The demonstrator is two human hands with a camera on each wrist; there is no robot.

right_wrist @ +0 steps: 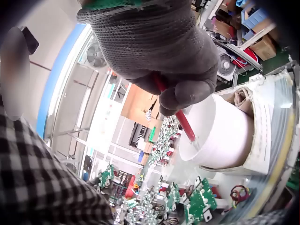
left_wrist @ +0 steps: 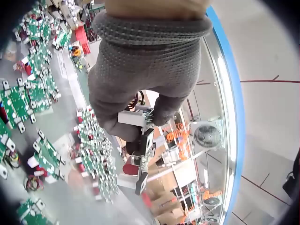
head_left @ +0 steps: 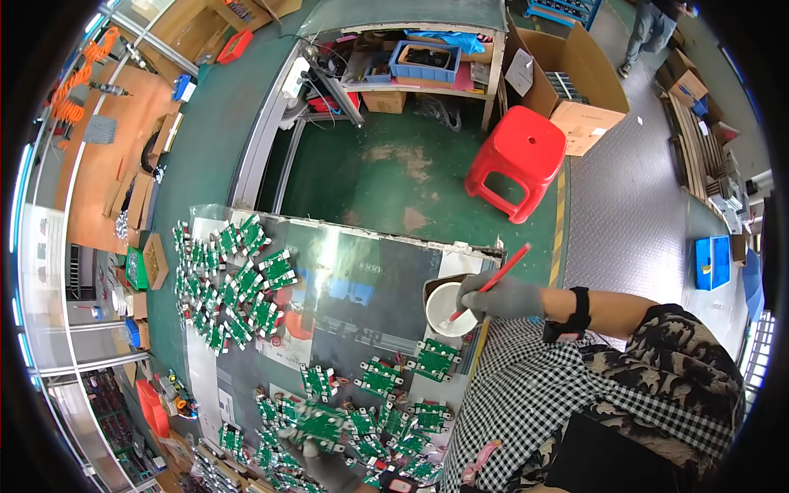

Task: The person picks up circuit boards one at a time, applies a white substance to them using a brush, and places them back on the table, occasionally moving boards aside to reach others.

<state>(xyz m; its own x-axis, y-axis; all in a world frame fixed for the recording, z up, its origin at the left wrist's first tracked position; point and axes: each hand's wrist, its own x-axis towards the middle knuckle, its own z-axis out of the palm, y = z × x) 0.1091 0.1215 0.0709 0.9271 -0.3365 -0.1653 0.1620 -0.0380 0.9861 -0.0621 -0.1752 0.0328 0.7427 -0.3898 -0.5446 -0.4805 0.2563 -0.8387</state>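
Observation:
My gloved right hand (head_left: 501,297) grips a slim red-handled brush (head_left: 508,269). Its lower end dips inside a white tub (head_left: 433,311) at the table's near right edge. In the right wrist view the red handle (right_wrist: 184,124) slants from my curled fingers into the mouth of the tub (right_wrist: 229,133). My gloved left hand (head_left: 325,467) pinches a green circuit board (head_left: 322,421) above other boards. The left wrist view shows this board (left_wrist: 144,152) nearly edge-on between thumb and fingers, with white and black blocks along it.
Several green circuit boards (head_left: 238,283) cover the far left of the table (head_left: 353,287), and more (head_left: 382,378) lie in front of me. A worn cardboard box (right_wrist: 260,140) surrounds the tub. Beyond the table stand a red stool (head_left: 530,140) and an open carton (head_left: 588,119).

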